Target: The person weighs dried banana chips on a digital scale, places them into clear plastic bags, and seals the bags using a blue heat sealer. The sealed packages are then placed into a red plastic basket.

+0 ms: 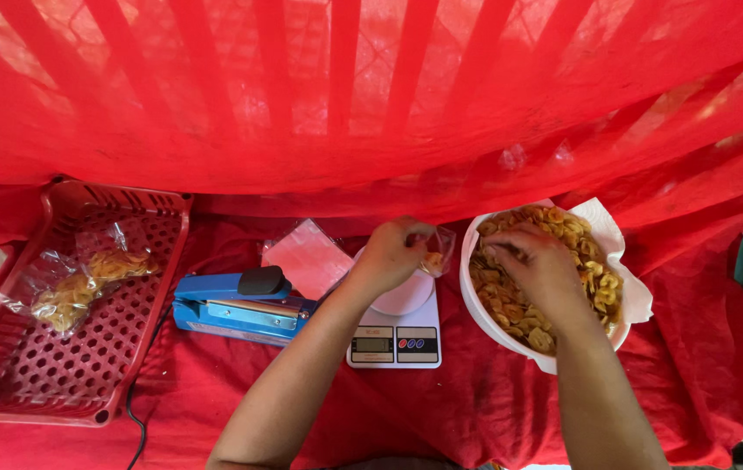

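Red cloth underlies all: left hand [386,257] pinches a crinkly clear bag [438,252], right hand [538,270] grips curled chips [593,261].

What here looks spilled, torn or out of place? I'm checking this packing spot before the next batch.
Nothing stands out. The chips stay inside the white bowl, the filled bags lie in the red basket, and the scale and blue sealer sit flat on the red cloth. No spilled chips show.

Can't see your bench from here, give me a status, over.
Left hand holding small clear bag over scale. Right hand in bowl of chips. Nothing in the way.
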